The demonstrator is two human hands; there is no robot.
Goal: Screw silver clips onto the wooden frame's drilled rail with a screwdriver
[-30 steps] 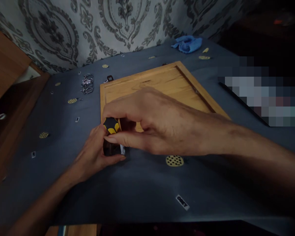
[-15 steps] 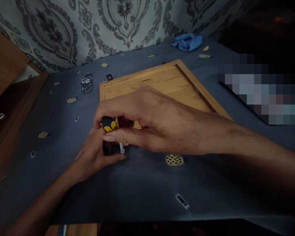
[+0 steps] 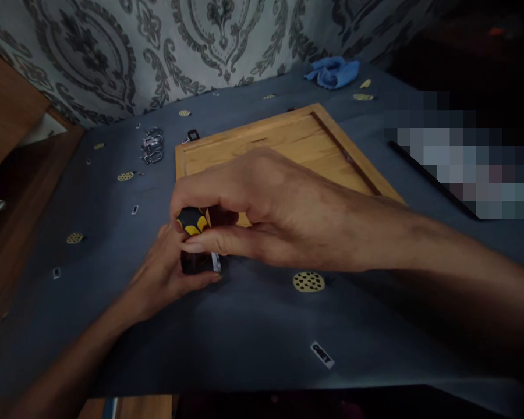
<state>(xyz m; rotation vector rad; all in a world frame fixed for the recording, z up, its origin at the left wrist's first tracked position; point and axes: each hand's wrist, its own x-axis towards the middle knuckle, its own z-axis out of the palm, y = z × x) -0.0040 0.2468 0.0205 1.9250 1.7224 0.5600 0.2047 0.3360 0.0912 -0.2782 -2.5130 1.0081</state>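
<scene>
My right hand (image 3: 262, 215) is closed round the black and yellow handle of a screwdriver (image 3: 193, 221), gripping its top end between thumb and fingers. The shaft and tip are hidden behind my hands. Just below and to the left, my left hand (image 3: 168, 270) pinches a small shiny metal piece (image 3: 216, 263) near its thumb tip; most of that piece is covered, so its kind is unclear. Both hands are at the near left corner of a wooden panel (image 3: 283, 139) with a raised frame, which lies on the table beyond them.
Several shiny metal fittings (image 3: 152, 145) lie in a cluster left of the panel, with a small dark loop (image 3: 193, 135) at the panel's far edge. A crumpled blue cloth (image 3: 334, 73) lies at the back. A blurred-out dark-edged device (image 3: 436, 180) is on the right of the patterned tablecloth (image 3: 244, 337).
The view has shifted very slightly. My right hand has turned a little on the screwdriver handle, while my left hand keeps nearly the same place.
</scene>
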